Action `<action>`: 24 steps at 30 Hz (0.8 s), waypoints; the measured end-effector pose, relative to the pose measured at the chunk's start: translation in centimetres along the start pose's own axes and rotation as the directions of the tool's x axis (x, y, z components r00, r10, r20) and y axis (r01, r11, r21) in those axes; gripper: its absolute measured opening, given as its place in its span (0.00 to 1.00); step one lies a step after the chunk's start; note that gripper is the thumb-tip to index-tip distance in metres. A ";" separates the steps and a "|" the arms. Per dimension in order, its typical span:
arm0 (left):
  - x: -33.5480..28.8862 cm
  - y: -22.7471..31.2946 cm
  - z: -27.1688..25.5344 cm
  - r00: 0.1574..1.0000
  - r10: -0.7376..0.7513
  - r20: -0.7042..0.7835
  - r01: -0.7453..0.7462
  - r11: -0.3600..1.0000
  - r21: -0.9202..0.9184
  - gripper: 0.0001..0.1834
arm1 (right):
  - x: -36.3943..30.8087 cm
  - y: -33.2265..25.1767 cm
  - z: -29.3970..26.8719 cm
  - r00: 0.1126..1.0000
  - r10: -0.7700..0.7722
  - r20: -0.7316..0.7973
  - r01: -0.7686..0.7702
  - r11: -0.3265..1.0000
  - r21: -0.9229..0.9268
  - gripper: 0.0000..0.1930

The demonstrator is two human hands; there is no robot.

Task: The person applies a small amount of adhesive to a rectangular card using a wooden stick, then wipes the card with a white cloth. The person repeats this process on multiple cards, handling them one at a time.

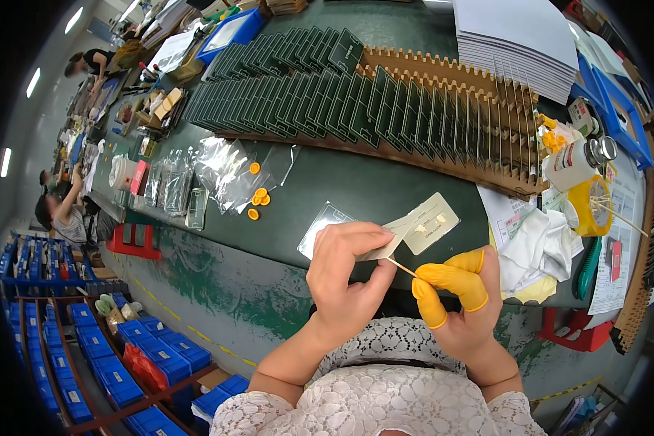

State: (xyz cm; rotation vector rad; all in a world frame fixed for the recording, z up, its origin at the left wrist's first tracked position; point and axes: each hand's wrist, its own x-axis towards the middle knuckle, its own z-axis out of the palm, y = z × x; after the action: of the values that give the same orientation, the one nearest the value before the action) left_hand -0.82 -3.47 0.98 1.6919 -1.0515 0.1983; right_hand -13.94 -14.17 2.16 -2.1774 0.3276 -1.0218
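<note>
My left hand [345,280] pinches a thin pale card [386,249] between thumb and fingers, near the table's front edge. Just past it, a cream rounded-corner card [434,224] with small gold patches shows; whether the two are joined I cannot tell. Yellow finger cots cover the thumb and some fingers of my right hand [461,294]. That hand is closed on a thin wooden stick [402,267], whose far end reaches the pale card; its tip is hidden. Behind my left hand lies a clear plastic sleeve [325,221].
Dark green panels [320,109] stand in slotted cardboard racks [443,62] across the back. Several orange finger cots [260,196] lie by clear bags [229,171]. To the right are a white cloth [538,247], a white bottle [575,166], yellow tape [585,207] and a green cutter [589,267].
</note>
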 end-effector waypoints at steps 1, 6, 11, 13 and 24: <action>0.0 0.0 0.0 1.000 0.003 0.002 -0.003 1.000 0.002 0.19 | 0.0 0.0 0.0 1.000 0.001 -0.009 -0.001 1.000 0.002 0.17; 0.1 0.1 -0.1 1.000 0.012 -0.001 -0.012 0.999 0.048 0.17 | 0.1 -0.1 0.0 0.999 0.011 -0.051 -0.010 1.000 0.014 0.17; 0.3 0.3 -0.1 1.000 0.017 0.006 -0.018 0.996 0.089 0.15 | 0.2 0.0 -0.1 0.999 0.001 -0.040 -0.001 1.000 -0.007 0.18; 0.3 0.3 -0.1 1.000 0.010 0.006 -0.011 0.995 0.096 0.15 | 0.2 0.0 -0.1 0.999 0.001 -0.043 -0.002 1.000 -0.011 0.18; 0.3 0.3 0.0 1.000 -0.009 -0.001 0.009 0.994 0.106 0.16 | 0.2 0.0 -0.1 0.999 0.030 -0.021 -0.030 0.999 -0.010 0.17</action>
State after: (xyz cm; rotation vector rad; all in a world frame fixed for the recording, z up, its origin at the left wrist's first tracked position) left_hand -0.88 -3.62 1.35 1.7909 -1.0491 0.2525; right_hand -13.87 -14.34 2.30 -2.1665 0.3751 -1.0284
